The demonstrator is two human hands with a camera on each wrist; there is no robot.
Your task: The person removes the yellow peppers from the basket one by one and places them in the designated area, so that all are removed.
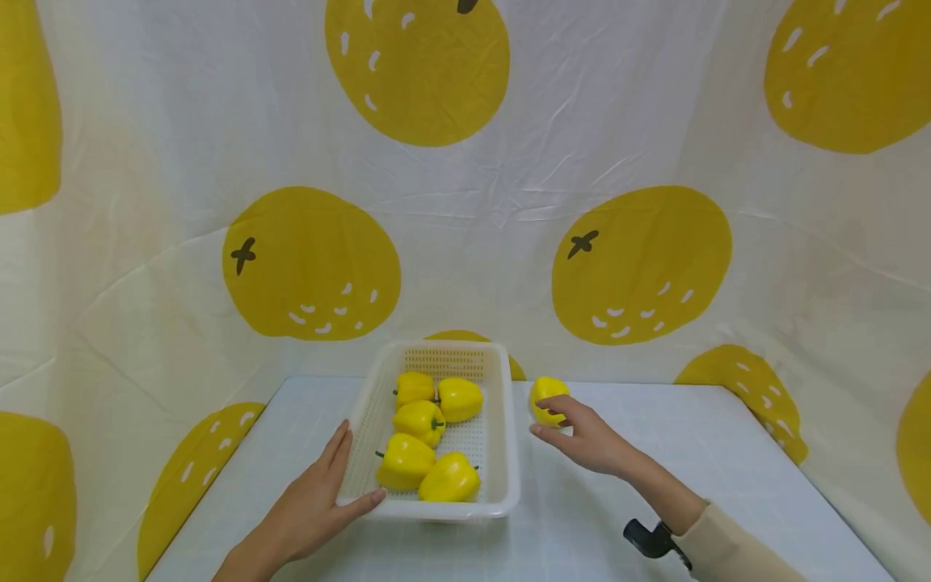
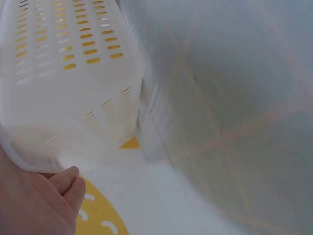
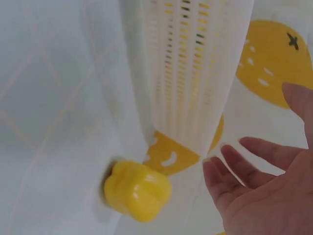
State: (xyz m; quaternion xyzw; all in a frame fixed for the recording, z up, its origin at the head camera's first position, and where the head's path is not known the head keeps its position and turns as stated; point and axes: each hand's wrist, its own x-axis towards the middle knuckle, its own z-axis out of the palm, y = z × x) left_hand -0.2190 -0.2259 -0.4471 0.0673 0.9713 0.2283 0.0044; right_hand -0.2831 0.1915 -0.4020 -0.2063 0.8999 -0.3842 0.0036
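A white plastic basket [image 1: 513, 453] with slotted walls holds several yellow bell peppers [image 1: 419, 423], some with green stems showing. Along its left rim lie the straight fingers of my left hand [image 1: 309, 493], with the thumb on the front rim near the corner. In the left wrist view, fingertips of the left hand [image 2: 54, 196] are right at the rim of the basket [image 2: 73, 107]. One more yellow bell pepper [image 1: 547, 390] sits on the table to the right of the basket. My right hand [image 1: 592, 436] overlaps it in the head view; the right wrist view shows the hand [image 3: 264, 186] apart from this pepper [image 3: 137, 190], fingers spread and loosely bent.
The table [image 1: 618, 517] has a pale, faintly checked cover. Behind and at both sides hangs a white cloth [image 1: 473, 259] printed with large yellow fruit. A black device [image 1: 650, 540] is strapped at the right wrist by a beige sleeve [image 1: 727, 546].
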